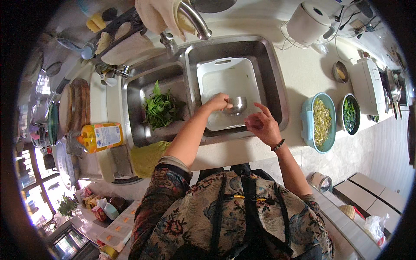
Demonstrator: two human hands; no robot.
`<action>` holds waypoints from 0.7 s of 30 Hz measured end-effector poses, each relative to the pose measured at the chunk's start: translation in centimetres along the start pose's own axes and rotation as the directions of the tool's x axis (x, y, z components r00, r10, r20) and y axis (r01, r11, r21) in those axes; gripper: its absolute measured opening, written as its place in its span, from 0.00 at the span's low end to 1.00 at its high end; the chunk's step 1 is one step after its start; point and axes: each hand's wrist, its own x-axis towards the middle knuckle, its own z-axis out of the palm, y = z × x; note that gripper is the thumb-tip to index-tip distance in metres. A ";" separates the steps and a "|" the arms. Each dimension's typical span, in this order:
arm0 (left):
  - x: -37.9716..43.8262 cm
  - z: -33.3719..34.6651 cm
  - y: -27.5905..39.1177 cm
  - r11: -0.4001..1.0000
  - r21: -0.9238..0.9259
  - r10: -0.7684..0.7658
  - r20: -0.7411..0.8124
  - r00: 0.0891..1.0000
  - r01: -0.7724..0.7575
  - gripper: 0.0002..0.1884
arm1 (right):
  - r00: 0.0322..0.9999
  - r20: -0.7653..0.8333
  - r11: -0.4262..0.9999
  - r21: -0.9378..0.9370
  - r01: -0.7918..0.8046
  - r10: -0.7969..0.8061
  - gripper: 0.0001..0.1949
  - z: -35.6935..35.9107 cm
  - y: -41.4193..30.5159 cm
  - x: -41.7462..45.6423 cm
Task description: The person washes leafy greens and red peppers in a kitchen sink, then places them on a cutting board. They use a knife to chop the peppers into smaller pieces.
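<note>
My left hand point(219, 102) grips the rim of a small shiny metal bowl point(239, 104), held over the white plastic basin point(255, 70). The basin sits in the right bowl of a stainless steel sink point(275, 65) and bears a few green specks. My right hand point(264, 126), with a dark bead bracelet point(278, 145) at the wrist, hovers by the basin's near right corner. Its fingers are apart and I see nothing in them. To the left, a heap of leafy greens point(161, 107) lies in the other sink bowl point(136, 87).
A curved faucet point(195, 20) reaches over the sink's back. On the right counter stand a blue basket point(333, 123) of bean sprouts point(321, 122) and a metal bowl of chopped greens point(349, 113). An orange detergent bottle point(101, 137) and a yellow-green cloth point(150, 159) lie at left.
</note>
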 end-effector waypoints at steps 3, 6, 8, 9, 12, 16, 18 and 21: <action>-0.6 1.1 -0.4 0.721 0.633 0.488 -0.175 0.855 -0.282 0.08 | 0.999 -0.038 0.999 0.040 0.014 -0.013 0.14 -0.3 1.3 -0.7; -2.8 1.2 -0.2 0.638 0.740 0.527 -0.218 0.822 -0.213 0.06 | 0.993 -0.111 0.996 -0.083 0.027 -0.036 0.13 -1.6 0.4 -0.9; -3.7 0.5 -0.9 0.536 0.821 0.635 -0.237 0.735 -0.198 0.06 | 0.992 -0.124 0.996 -0.090 0.004 -0.015 0.14 -1.8 0.5 -1.0; -4.1 0.2 -1.1 0.511 0.837 0.679 -0.253 0.690 -0.196 0.06 | 0.992 -0.126 0.995 -0.097 -0.010 -0.002 0.14 -1.9 0.5 -1.1; -3.8 0.3 0.1 0.557 0.785 0.734 -0.313 0.602 -0.271 0.06 | 0.991 -0.137 0.995 -0.096 -0.020 0.007 0.15 -1.9 0.1 -1.1; -2.6 2.1 2.5 0.898 0.061 0.392 -0.561 0.729 -0.436 0.07 | 0.994 -0.106 0.999 -0.038 -0.018 0.014 0.18 -1.5 0.3 -0.9; -2.7 2.6 3.0 0.697 -0.577 0.121 -0.491 0.863 -0.426 0.10 | 0.992 -0.125 0.999 -0.033 0.015 -0.019 0.17 -1.6 0.3 -0.8; -3.5 1.9 2.7 0.191 -0.945 0.086 -0.255 0.963 -0.267 0.10 | 0.990 -0.139 0.999 -0.042 0.016 -0.022 0.19 -2.2 0.0 -0.8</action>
